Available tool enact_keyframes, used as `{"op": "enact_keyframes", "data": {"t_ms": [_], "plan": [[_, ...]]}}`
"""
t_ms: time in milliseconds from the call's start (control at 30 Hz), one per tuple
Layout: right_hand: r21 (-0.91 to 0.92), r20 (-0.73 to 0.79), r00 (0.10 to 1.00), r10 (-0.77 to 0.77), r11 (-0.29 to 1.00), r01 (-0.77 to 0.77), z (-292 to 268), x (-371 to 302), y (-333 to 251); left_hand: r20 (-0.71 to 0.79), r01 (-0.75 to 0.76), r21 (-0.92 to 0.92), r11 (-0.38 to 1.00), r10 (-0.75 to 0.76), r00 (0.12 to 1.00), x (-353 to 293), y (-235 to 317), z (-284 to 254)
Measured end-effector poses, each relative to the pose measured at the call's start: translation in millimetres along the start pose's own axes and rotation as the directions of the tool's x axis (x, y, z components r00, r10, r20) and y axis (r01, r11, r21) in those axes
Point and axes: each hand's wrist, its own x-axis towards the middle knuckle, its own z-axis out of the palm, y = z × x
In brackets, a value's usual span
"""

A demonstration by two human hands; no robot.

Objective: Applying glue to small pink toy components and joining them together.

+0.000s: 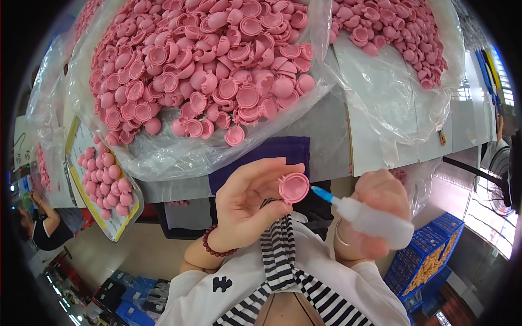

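My left hand point(242, 204) is closed on a small pink half-shell point(294, 188), pinching it by the rim between thumb and fingers. The shell's round hollow faces up, and a small tab shows at its edge. In my right hand point(380, 201) is a white squeeze bottle point(375, 224), lying tilted with its nozzle toward the left. The bottle's blue tip point(322, 193) is just right of the shell's rim, with a narrow gap between them. Beyond my hands, a large heap of pink half-shells point(217, 70) lies on clear plastic sheeting point(190, 160).
A yellow-edged tray point(117, 231) with several pink balls point(106, 182) stands at left. Another pile of pink pieces point(389, 27) lies far right. A purple cloth point(272, 149) hangs at the table edge. Blue crates point(418, 258) and a fan point(499, 179) are at right. Another person point(49, 225) sits far left.
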Motion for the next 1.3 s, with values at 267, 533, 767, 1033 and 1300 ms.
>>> {"op": "enact_keyframes", "data": {"t_ms": [267, 533, 767, 1033, 1300], "plan": [[-0.086, 0.024, 0.992, 0.125, 0.989, -0.122, 5, 2, -16, -0.014, -0.003, 0.129, 0.992, 0.005, 1.0, 0, 1, 0], [-0.034, 0.048, 0.999, -0.026, 0.999, 0.028, 5, 3, -9, -0.012, -0.009, 0.115, 0.993, 0.011, 1.0, 0, 3, 0], [-0.119, 0.057, 0.997, 0.051, 0.992, -0.043, 11, 4, -12, -0.011, -0.012, 0.108, 0.994, 0.013, 1.0, -1, 3, 1], [-0.144, 0.031, 0.995, 0.093, 0.986, -0.088, 10, 2, -11, 0.04, -0.068, 0.104, 0.992, 0.064, 0.997, 0, 4, -3], [-0.108, 0.045, 0.997, 0.062, 0.992, -0.057, 6, -1, -5, 0.092, -0.277, 0.563, 0.778, 0.274, 0.957, 3, 4, -5]]}}
